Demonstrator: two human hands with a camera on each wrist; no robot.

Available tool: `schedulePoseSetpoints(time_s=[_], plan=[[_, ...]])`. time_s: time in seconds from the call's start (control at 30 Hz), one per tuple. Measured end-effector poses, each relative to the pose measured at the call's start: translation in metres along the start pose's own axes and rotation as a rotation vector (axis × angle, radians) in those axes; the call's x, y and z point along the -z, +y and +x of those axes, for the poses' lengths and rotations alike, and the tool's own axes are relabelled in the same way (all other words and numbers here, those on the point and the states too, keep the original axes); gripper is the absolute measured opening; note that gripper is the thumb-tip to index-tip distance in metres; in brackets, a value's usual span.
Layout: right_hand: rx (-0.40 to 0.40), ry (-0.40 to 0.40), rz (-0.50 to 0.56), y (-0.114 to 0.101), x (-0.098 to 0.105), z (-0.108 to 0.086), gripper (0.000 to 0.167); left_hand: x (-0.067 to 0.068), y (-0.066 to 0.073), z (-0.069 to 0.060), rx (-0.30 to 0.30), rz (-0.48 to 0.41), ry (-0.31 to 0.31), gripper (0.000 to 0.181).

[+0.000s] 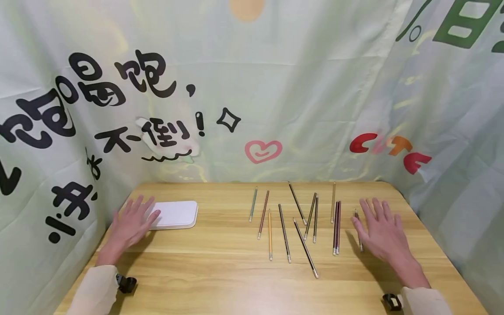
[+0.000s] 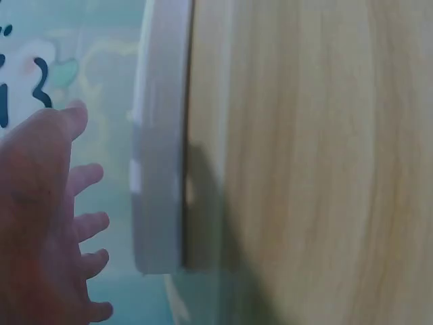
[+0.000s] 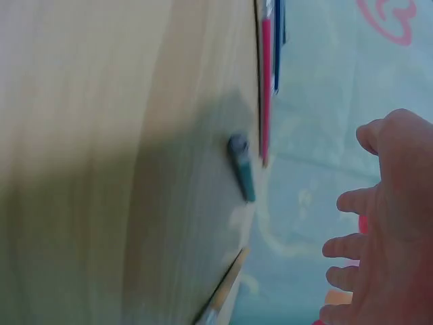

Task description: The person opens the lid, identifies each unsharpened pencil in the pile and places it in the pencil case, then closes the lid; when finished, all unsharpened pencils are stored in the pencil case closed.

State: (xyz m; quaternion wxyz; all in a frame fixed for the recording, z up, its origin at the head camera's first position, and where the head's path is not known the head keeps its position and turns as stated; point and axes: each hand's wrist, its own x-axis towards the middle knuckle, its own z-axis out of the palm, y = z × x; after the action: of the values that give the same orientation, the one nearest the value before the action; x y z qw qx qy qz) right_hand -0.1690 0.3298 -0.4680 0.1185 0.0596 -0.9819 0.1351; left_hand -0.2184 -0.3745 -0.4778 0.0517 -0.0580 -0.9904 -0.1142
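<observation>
At the left of the table my left hand is held with fingers spread, overlapping the near end of a white flat box. In the left wrist view that hand and the box's side wall show a gap between them. My right hand, fingers straight and spread, hovers at the right over a dark pencil, which it partly hides. Beside it lie dark red pencils. The right wrist view has the hand holding nothing, with a blurred pencil end near it.
Several more pencils lie scattered on the wooden table, among them an orange pencil, a teal pencil and a black pencil. A printed cloth hangs behind and along both sides.
</observation>
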Motion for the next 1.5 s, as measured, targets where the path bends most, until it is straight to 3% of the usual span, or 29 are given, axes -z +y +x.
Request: schedulePoseSetpoints(time_s=[0.13,0.23,0.4,0.53,0.8,1.0,1.27,1.5], plan=[[0.04,0.02,0.038,-0.018,-0.004,-0.005,0.07,-0.011,-0.002,0.002,-0.026,-0.038,-0.062,0.075],[0.096,0.074,0.09,-0.034,-0.007,-0.006,0.069,-0.016,0.002,0.004,-0.068,-0.075,-0.061,0.077],[0.163,0.173,0.203,-0.068,-0.015,-0.005,0.068,-0.02,0.022,0.009,-0.12,-0.093,-0.036,0.079],[0.197,0.186,0.327,-0.1,-0.026,-0.002,0.069,-0.026,0.045,0.007,-0.136,-0.102,-0.006,0.077],[0.28,0.086,0.513,-0.17,-0.047,0.004,0.071,-0.033,0.083,-0.01,-0.096,-0.153,0.003,0.078],[0.298,-0.027,0.605,-0.211,-0.069,0.013,0.078,-0.039,0.106,-0.015,-0.125,-0.184,0.015,0.08],[0.339,-0.115,0.63,-0.244,-0.093,0.025,0.082,-0.044,0.132,-0.019,-0.195,-0.274,0.013,0.09],[0.32,-0.219,0.628,-0.253,-0.1,0.033,0.081,-0.051,0.143,-0.023,-0.214,-0.303,0.053,0.086]])
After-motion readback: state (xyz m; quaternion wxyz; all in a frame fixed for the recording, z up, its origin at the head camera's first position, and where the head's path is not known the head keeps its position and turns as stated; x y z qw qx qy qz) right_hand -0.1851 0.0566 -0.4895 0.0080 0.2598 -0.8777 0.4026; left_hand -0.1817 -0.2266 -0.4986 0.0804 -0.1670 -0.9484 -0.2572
